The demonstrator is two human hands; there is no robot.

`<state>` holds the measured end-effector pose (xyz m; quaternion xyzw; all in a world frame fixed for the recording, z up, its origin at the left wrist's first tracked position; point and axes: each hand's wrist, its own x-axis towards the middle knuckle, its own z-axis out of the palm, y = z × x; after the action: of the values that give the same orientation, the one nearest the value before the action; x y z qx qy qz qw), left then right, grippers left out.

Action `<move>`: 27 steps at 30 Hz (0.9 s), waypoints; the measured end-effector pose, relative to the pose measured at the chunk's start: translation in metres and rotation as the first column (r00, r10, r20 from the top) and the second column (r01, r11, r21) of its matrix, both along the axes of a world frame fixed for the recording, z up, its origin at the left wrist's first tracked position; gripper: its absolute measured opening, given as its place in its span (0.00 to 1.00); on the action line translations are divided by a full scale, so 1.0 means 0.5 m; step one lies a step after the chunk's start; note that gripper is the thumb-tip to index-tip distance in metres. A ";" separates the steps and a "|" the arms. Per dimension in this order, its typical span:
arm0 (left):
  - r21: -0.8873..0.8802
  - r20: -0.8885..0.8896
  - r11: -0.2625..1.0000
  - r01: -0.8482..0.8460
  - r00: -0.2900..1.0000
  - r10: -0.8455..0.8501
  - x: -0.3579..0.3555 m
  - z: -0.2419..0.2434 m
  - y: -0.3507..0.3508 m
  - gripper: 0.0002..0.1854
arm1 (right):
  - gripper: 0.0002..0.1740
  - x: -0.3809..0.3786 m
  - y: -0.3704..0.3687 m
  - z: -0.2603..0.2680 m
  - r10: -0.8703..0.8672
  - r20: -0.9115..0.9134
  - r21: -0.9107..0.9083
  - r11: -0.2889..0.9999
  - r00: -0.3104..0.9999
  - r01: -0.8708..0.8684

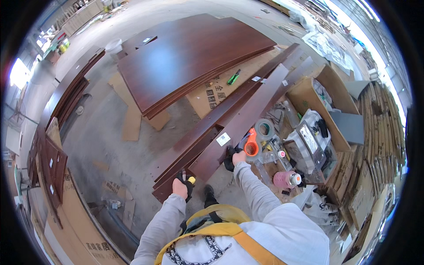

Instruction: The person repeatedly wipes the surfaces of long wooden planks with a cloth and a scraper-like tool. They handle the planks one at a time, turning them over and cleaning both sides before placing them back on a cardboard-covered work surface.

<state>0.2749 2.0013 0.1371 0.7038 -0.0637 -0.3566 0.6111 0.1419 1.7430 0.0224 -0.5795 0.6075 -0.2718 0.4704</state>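
Observation:
My left hand [182,188], in a black fingerless glove, is closed around a small yellow-ended tool [191,180]. It is at the near end of a stack of long, dark reddish-brown boards [179,165]. Across them, at a slant, lies another long board [241,112] with a white label [223,139]. My right hand [236,159], gloved the same way, is curled at this board's right edge; its fingertips are hidden. Just beyond that hand sits an orange tape dispenser [251,144], with a roll of tape [264,129] behind it.
Large brown panels [198,49] lie stacked on cardboard ahead, near a green utility knife [234,77]. To the right are a pink bottle [285,179], a clear bin [308,149], a carton [321,106] and stacked flattened cardboard [381,132]. More brown boards [53,165] stand left.

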 end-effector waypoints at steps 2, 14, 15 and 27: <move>0.033 -0.070 0.999 -0.008 0.998 0.010 0.022 0.011 0.039 0.13 | 0.10 0.004 0.007 -0.016 0.039 0.002 -0.086 0.996 0.999 -0.039; -0.377 -0.642 0.552 -0.743 0.640 0.422 0.077 0.068 0.652 0.27 | 0.19 0.389 0.618 0.423 0.767 0.530 0.316 0.218 0.362 -0.923; -0.482 -0.577 0.478 -0.734 0.677 0.457 0.063 0.024 0.715 0.26 | 0.17 0.407 0.720 0.433 0.806 0.562 0.250 0.050 0.187 -0.967; -0.674 -0.073 0.014 -0.738 0.085 0.994 -0.123 0.085 1.081 0.20 | 0.13 0.360 1.442 0.453 0.337 0.209 -0.074 -0.931 -0.918 -0.358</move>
<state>0.2135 2.5416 0.1794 0.4184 0.1690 0.3229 0.8319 0.3217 2.4643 0.2490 -0.6363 -0.4584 0.4383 0.4392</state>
